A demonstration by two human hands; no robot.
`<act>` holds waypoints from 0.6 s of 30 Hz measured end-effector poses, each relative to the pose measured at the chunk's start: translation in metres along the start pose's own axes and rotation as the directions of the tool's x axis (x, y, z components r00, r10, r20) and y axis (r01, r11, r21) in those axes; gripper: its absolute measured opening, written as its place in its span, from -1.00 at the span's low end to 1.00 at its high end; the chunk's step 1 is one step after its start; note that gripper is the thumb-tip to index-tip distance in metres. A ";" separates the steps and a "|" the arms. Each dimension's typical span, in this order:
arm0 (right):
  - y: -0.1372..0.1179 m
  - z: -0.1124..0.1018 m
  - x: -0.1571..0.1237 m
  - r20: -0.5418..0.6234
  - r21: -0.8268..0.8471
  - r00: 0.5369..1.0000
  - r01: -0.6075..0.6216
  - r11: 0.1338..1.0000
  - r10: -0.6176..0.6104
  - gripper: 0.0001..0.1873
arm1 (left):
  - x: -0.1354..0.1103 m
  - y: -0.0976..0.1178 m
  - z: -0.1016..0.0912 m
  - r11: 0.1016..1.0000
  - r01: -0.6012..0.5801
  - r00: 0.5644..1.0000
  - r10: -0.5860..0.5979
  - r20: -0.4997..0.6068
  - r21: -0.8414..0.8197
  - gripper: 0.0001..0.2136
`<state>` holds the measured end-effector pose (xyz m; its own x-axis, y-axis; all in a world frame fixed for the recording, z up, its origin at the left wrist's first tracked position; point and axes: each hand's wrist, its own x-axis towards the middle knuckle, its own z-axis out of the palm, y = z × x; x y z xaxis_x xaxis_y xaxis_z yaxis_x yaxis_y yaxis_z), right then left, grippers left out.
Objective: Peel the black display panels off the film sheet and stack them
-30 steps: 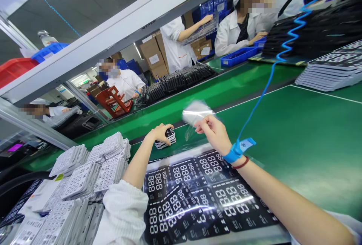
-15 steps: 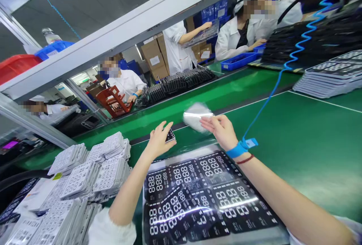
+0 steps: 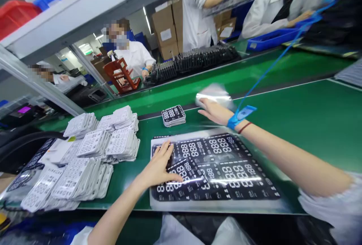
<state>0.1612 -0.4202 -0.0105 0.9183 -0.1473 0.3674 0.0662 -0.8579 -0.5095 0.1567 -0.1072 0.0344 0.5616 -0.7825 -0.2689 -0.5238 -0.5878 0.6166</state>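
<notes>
On the green bench (image 3: 283,124), the left hand (image 3: 160,166) lies open and pressed on a sheet of black display panels (image 3: 237,169), near a small panel stack (image 3: 173,115), while the right hand (image 3: 215,112) meets a blurred clear film (image 3: 213,96), its grip impossible to tell.

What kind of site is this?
Most likely an electronics factory assembly line. Signs: black seven-segment display sheets on a long green workbench, a blue anti-static wrist strap on the person's wrist, and a co-worker in a white coat and mask.
</notes>
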 end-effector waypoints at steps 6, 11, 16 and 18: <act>-0.071 0.007 -0.063 0.353 0.310 0.882 0.205 0.928 -0.312 -0.20 | 0.008 -0.010 0.001 0.994 -0.067 0.996 0.062 -0.062 -0.085 -0.23; -0.084 0.019 -0.087 0.464 0.312 0.814 0.218 0.924 -0.349 0.03 | 0.004 -0.007 0.006 0.997 -0.078 0.996 0.079 -0.045 0.024 -0.24; -0.092 0.012 -0.082 0.491 0.248 0.807 0.232 0.941 -0.329 -0.01 | 0.006 0.004 0.011 0.965 -0.046 0.999 0.037 0.038 0.258 0.01; -0.095 0.008 -0.079 0.448 0.204 0.830 0.268 0.942 -0.333 -0.06 | 0.010 0.000 0.012 0.943 -0.057 0.998 0.048 0.035 0.328 -0.07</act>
<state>0.0859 -0.3230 0.0029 0.9147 0.3841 0.1254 0.3877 -0.7468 -0.5404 0.1547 -0.1176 0.0228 0.5130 -0.8164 -0.2651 -0.7358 -0.5773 0.3541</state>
